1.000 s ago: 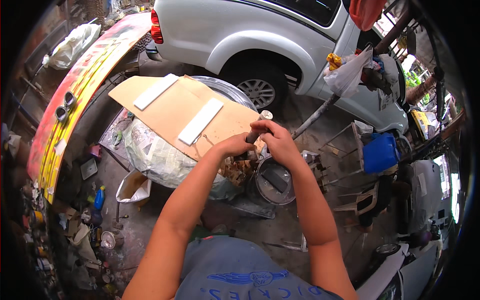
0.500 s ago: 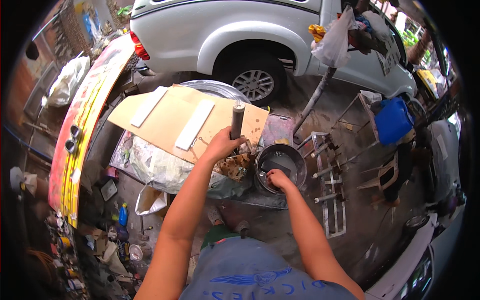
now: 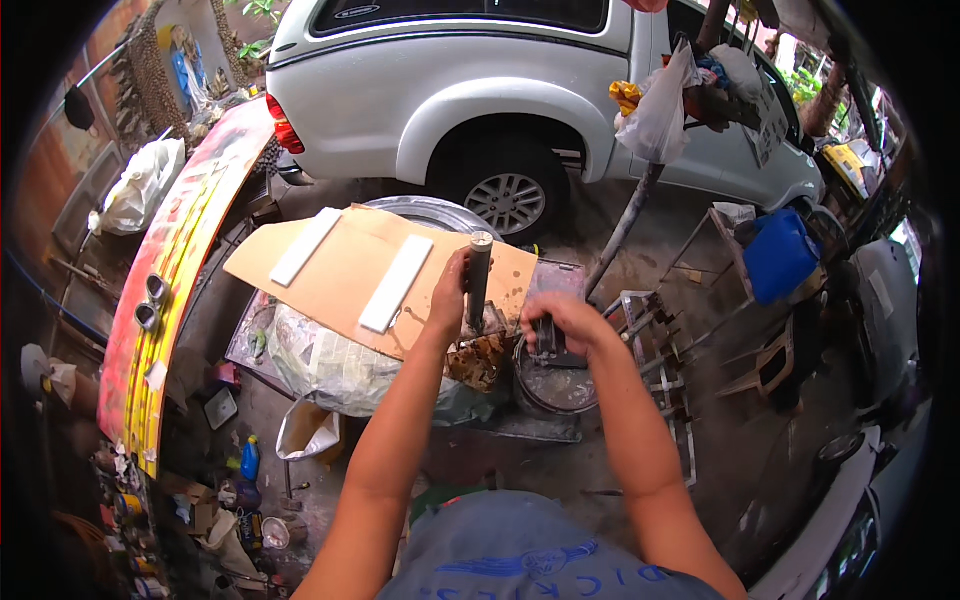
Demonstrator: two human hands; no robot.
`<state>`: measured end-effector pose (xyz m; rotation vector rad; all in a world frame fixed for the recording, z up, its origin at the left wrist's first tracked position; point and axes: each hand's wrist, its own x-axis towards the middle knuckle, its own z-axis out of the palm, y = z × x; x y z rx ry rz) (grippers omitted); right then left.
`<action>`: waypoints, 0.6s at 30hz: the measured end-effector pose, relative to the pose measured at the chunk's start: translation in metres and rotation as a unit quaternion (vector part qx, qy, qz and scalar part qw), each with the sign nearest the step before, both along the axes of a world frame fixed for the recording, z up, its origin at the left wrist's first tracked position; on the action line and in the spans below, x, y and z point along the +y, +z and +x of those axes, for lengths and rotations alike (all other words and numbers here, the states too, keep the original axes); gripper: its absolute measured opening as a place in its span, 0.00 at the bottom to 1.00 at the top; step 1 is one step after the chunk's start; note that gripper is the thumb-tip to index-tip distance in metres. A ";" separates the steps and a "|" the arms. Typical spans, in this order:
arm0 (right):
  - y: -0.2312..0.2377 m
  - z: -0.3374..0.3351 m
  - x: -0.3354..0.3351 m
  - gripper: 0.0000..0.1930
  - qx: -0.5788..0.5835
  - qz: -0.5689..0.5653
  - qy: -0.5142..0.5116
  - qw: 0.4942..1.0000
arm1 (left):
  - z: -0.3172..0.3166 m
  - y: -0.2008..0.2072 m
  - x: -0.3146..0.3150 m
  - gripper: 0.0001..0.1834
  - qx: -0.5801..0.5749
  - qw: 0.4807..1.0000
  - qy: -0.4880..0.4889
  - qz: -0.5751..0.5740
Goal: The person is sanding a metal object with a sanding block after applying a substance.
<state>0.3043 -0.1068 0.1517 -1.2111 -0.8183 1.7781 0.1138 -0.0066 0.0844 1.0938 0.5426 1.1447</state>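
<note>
My left hand [image 3: 450, 293] is wrapped round a dark grey tube [image 3: 480, 285], which stands upright near the right end of a brown cardboard sheet [image 3: 345, 280]. My right hand [image 3: 570, 322] is closed on a small dark sheet [image 3: 544, 338] that looks like wet sandpaper. It is raised just above a round bucket [image 3: 556, 392] of cloudy water. Below the tube lies a stained, rust-brown block [image 3: 476, 362]. Two white strips [image 3: 396, 284] rest on the cardboard, left of my left hand.
A white pickup [image 3: 510, 110] stands beyond the work surface. To the right are a metal frame [image 3: 670, 370], a slanting pole [image 3: 625, 225] and a blue jerrycan [image 3: 785, 255]. A long red-yellow panel [image 3: 180, 270] leans at left. Cans and scraps clutter the lower left floor.
My right hand has lifted out of the bucket, bringing up the dark sheet. My left hand still holds the tube upright. The view has tilted slightly upward.
</note>
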 end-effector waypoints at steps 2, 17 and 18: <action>0.049 -0.029 0.015 0.08 -0.127 0.159 0.029 0.979 | 0.007 0.005 0.006 0.26 -0.030 0.999 -0.010 -0.020; 0.018 -0.067 0.011 0.14 -0.350 0.372 -0.077 0.857 | -0.026 -0.036 0.016 0.31 0.283 0.918 -0.273 0.052; 0.002 -0.060 0.004 0.13 -0.261 0.339 -0.098 0.899 | -0.029 -0.033 0.021 0.29 0.320 0.896 -0.288 0.112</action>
